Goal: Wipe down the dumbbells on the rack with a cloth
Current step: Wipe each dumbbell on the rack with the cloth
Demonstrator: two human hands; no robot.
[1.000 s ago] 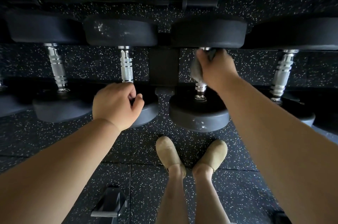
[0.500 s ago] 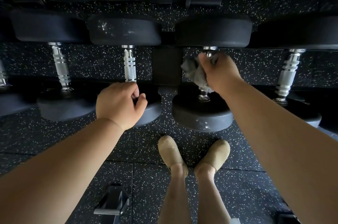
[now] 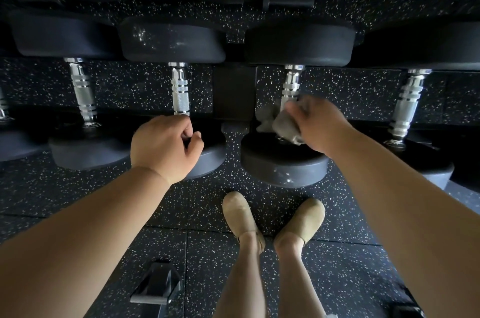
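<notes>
Both bare forearms reach forward and down toward the rack, one on each side of its black upright post (image 3: pixel 233 91). Just right of the post, the right hand (image 3: pixel 317 125) is bent at the wrist with its back turned up. Its fingers are curled round a crumpled grey cloth (image 3: pixel 281 124), bunching it against the lower end of a dumbbell (image 3: pixel 298 42) handle (image 3: pixel 292 84), just above the near head.

That handle is bright knurled metal with smooth ringed bands. The heads are thick, matte black discs with rounded edges, and the near one is scuffed pale.

Just left of the post, the left hand (image 3: pixel 166 147) is balled in a fist on the near head of the neighbouring dumbbell (image 3: pixel 172 41). The thumb is tucked against the index finger. The end of that handle runs in behind the knuckles, so I cannot tell whether the fingers grip it.

More dumbbells of the same kind lie further out on both sides of the post. Below the post is dark rubber floor (image 3: pixel 207 203) speckled white, with two tan shoes (image 3: pixel 240 213) on it.
</notes>
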